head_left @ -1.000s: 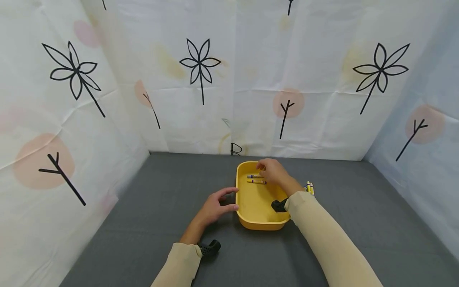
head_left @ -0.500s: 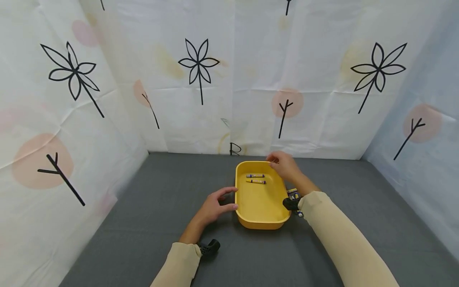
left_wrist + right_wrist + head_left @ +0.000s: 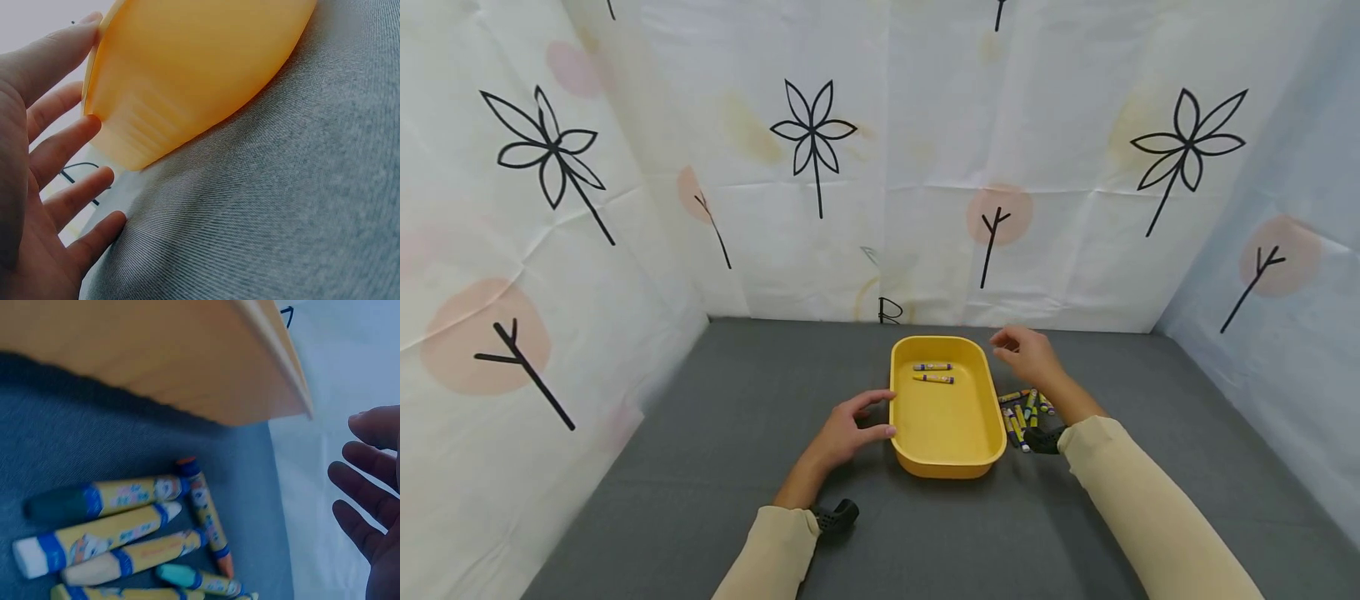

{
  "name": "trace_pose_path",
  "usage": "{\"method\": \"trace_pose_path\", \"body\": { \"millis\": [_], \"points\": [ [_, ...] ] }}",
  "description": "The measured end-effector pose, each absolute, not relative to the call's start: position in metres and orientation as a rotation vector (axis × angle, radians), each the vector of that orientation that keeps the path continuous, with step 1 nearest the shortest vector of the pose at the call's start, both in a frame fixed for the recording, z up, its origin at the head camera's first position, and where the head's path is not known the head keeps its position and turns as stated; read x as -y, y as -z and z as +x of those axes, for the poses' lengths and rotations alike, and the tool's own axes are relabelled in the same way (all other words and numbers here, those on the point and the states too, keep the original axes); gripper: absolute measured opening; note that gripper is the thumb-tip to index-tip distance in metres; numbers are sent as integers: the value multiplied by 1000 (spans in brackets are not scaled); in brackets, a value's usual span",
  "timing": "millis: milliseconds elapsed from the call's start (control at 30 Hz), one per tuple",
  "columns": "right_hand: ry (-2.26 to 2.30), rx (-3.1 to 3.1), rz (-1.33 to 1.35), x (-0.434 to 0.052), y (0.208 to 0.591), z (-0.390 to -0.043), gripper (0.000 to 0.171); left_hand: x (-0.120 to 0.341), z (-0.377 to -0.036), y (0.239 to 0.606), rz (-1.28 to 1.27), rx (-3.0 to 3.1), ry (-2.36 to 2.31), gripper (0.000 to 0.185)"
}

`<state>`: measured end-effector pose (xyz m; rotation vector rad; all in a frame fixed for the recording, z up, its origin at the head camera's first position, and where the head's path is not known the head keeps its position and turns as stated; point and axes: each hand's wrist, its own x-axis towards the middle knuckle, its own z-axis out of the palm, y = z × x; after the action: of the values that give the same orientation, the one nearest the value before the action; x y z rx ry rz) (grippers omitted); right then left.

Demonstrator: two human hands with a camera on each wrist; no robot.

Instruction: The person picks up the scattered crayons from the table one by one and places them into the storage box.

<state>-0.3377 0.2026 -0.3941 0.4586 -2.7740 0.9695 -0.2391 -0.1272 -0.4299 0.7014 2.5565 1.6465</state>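
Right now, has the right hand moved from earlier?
Yes: in the head view, the right hand went from over the yellow tray to just right of it.

A creased white cloth point(image 3: 925, 92) fills the upper frame, printed with black outline flowers at upper left point(image 3: 553, 148), upper centre point(image 3: 812, 129) and upper right point(image 3: 1187, 147); a peach disc point(image 3: 456, 333) shows at left. A dark grey surface point(image 3: 700, 433) spreads across the lower half.
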Motion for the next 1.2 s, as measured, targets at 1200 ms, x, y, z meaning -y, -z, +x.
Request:
{"method": "trace_pose_path", "body": {
  "millis": [1200],
  "points": [
    [-830, 2986, 605, -235, 443, -322, 28, 127, -239, 430, 704, -2547, -1645, 51]
  ]
}}
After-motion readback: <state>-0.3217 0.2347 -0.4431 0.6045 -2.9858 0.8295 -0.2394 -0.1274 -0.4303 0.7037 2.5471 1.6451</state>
